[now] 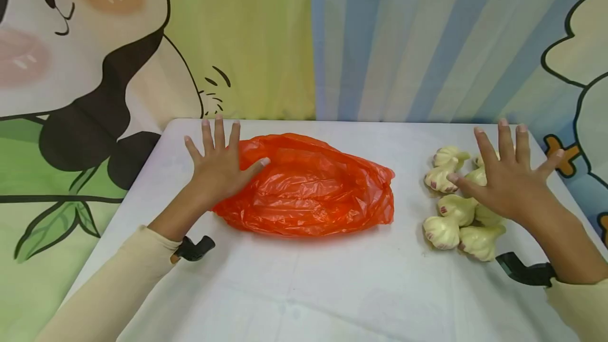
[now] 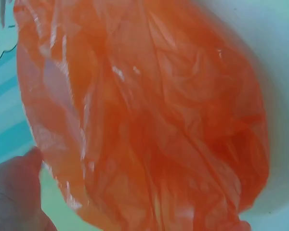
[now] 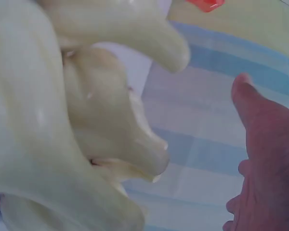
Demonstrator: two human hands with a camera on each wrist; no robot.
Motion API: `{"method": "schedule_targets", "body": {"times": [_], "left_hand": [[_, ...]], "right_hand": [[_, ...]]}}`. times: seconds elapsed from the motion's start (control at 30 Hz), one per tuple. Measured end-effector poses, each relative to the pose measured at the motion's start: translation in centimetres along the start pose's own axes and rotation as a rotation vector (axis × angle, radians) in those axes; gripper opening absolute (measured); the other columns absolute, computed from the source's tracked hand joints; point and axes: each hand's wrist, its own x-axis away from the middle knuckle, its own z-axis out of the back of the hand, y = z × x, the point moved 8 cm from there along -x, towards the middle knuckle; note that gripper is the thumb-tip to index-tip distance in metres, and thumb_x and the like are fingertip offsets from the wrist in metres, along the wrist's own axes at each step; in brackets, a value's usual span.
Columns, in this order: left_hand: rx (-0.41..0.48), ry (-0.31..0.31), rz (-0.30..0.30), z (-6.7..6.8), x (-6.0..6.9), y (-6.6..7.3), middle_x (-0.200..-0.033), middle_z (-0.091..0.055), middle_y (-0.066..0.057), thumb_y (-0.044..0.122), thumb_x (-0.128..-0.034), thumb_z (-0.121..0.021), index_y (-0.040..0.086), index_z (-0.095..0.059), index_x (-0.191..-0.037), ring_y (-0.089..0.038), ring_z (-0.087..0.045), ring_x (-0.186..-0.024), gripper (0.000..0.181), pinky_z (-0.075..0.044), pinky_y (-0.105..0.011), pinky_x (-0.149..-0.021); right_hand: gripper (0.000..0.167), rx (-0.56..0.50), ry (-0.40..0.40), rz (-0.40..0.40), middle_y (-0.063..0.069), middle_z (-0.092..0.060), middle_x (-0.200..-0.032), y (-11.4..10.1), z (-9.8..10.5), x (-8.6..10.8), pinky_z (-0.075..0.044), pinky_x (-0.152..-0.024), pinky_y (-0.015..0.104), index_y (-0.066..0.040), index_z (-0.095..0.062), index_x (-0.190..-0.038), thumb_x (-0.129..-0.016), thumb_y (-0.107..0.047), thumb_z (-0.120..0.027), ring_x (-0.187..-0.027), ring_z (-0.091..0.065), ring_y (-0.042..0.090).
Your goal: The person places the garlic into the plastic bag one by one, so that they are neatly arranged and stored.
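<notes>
A crumpled orange-red plastic bag lies on the white table; it fills most of the left wrist view. Over its left end my left hand is spread, fingers straight, gripping nothing; whether it touches the plastic I cannot tell. Several garlic bulbs with pale skins and purplish marks lie in a cluster at the table's right. My right hand is spread above them, fingers apart and holding nothing, and hides some bulbs. In the right wrist view the garlic bulbs loom close, beside my right hand.
The white table ends at the back against a printed cloth with a panda, stripes and clouds. A dark wrist mount sits at my left wrist and another dark mount at my right.
</notes>
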Motion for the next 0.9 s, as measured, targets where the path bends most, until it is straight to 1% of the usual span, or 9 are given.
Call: {"method": "schedule_targets", "body": {"times": [0.13, 0.23, 0.37, 0.47, 0.53, 0.6, 0.7, 0.8, 0.9], "left_hand": [[0.065, 0.005, 0.018, 0.1, 0.0, -1.5, -0.156, 0.015, -0.027, 0.072, -0.088, -0.042, 0.002, 0.0, -0.155, -0.044, 0.027, -0.138, 0.105, 0.023, -0.067, -0.098], [0.145, -0.007, 0.031, -0.3, 0.1, -2.9, -0.156, 0.013, -0.029, 0.069, -0.0893, -0.044, -0.001, 0.0, -0.154, -0.047, 0.022, -0.139, 0.104, 0.017, -0.07, -0.1], [0.305, -0.027, 0.053, -0.8, 0.6, -4.4, -0.156, -0.001, -0.031, 0.061, -0.092, -0.049, -0.001, 0.001, -0.154, -0.05, 0.002, -0.141, 0.1, -0.004, -0.072, -0.104], [0.431, -0.047, 0.084, -1.3, 1.1, -5.4, -0.156, -0.01, -0.029, 0.054, -0.0938, -0.052, 0.001, 0.002, -0.154, -0.05, -0.013, -0.14, 0.097, -0.02, -0.071, -0.102], [0.49, -0.063, 0.109, -1.7, 1.5, -6.0, -0.156, -0.014, -0.029, 0.052, -0.0948, -0.052, 0.002, 0.003, -0.154, -0.051, -0.023, -0.137, 0.095, -0.029, -0.069, -0.098], [0.533, -0.082, 0.132, -2.2, 1.8, -6.4, -0.156, -0.016, -0.028, 0.051, -0.0957, -0.051, 0.003, 0.004, -0.155, -0.052, -0.029, -0.134, 0.094, -0.033, -0.067, -0.097], [0.596, -0.111, 0.167, -2.9, 2.0, -6.8, -0.155, -0.019, -0.026, 0.05, -0.0965, -0.05, 0.005, 0.003, -0.155, -0.053, -0.033, -0.13, 0.091, -0.038, -0.065, -0.095], [0.659, -0.125, 0.199, -3.6, 2.1, -7.1, -0.155, -0.021, -0.024, 0.049, -0.0968, -0.051, 0.008, 0.001, -0.156, -0.052, -0.03, -0.133, 0.089, -0.038, -0.063, -0.096], [0.711, -0.123, 0.223, -4.2, 2.0, -7.3, -0.155, -0.023, -0.023, 0.049, -0.0968, -0.051, 0.009, -0.002, -0.156, -0.048, -0.027, -0.136, 0.087, -0.037, -0.061, -0.097]], "right_hand": [[0.102, -0.135, 0.086, 0.064, 0.027, 0.018, -0.155, -0.7, 0.9, 1.4, 0.019, -0.092, 0.074, -0.007, 0.001, -0.156, -0.088, -0.043, -0.067, -0.139, 0.022, 0.046], [0.097, -0.257, 0.141, 0.095, 0.028, 0.008, -0.157, -1.2, 1.5, 2.7, 0.009, -0.099, 0.074, -0.003, -0.008, -0.155, -0.087, -0.028, -0.073, -0.141, 0.01, 0.049], [0.083, -0.42, 0.195, 0.119, 0.023, -0.008, -0.159, -2.0, 1.8, 4.3, -0.009, -0.102, 0.073, -0.001, -0.024, -0.152, -0.087, -0.016, -0.074, -0.142, -0.007, 0.049], [0.071, -0.503, 0.246, 0.159, 0.02, -0.028, -0.154, -2.6, 2.0, 5.4, -0.021, -0.114, 0.042, -0.006, -0.039, -0.148, -0.086, -0.009, -0.074, -0.142, -0.024, 0.036], [0.065, -0.553, 0.276, 0.187, 0.02, -0.041, -0.147, -2.9, 1.9, 5.9, -0.027, -0.107, 0.019, -0.007, -0.046, -0.144, -0.085, -0.003, -0.074, -0.137, -0.035, 0.016], [0.061, -0.596, 0.284, 0.185, 0.017, -0.05, -0.137, -3.1, 1.7, 6.2, -0.026, -0.093, 0.001, -0.008, -0.05, -0.14, -0.084, 0.0, -0.074, -0.127, -0.04, -0.002], [0.052, -0.661, 0.265, 0.16, 0.008, -0.056, -0.126, -3.1, 0.9, 6.6, -0.033, -0.087, 0.001, -0.006, -0.054, -0.135, -0.086, 0.0, -0.072, -0.113, -0.043, -0.013], [0.047, -0.688, 0.243, 0.122, -0.003, -0.057, -0.12, -2.9, 0.1, 7.0, -0.036, -0.084, 0.001, -0.007, -0.056, -0.132, -0.088, -0.003, -0.071, -0.109, -0.047, -0.012], [0.046, -0.712, 0.224, 0.102, -0.004, -0.058, -0.118, -2.7, -0.6, 7.3, -0.039, -0.082, 0.003, -0.007, -0.057, -0.132, -0.088, -0.004, -0.071, -0.107, -0.049, -0.01]]}}
